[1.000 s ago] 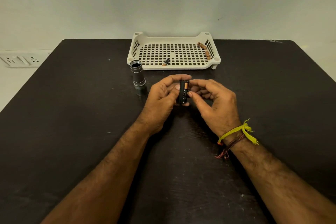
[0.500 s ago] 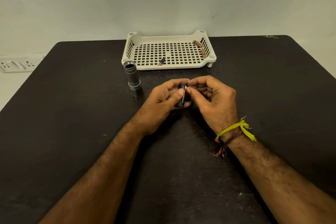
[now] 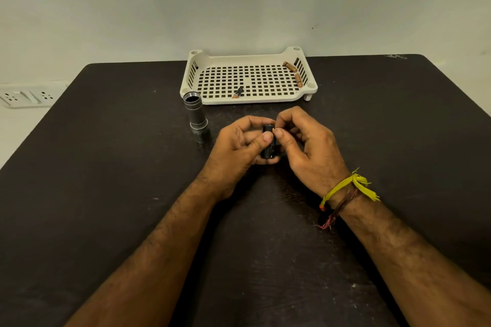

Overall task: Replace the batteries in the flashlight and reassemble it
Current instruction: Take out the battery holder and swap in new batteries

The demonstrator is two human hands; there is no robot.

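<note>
Left hand (image 3: pixel 239 146) and right hand (image 3: pixel 305 146), mid-tabletop: both pinching upright black cylindrical battery holder (image 3: pixel 269 145). Grey metal flashlight tube (image 3: pixel 196 114): upright, beside white perforated plastic tray (image 3: pixel 247 100), far edge.

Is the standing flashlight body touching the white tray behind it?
Cannot tell. In the head view the open top of the flashlight body overlaps the front left corner of the tray, so no gap or contact shows plainly.
</note>
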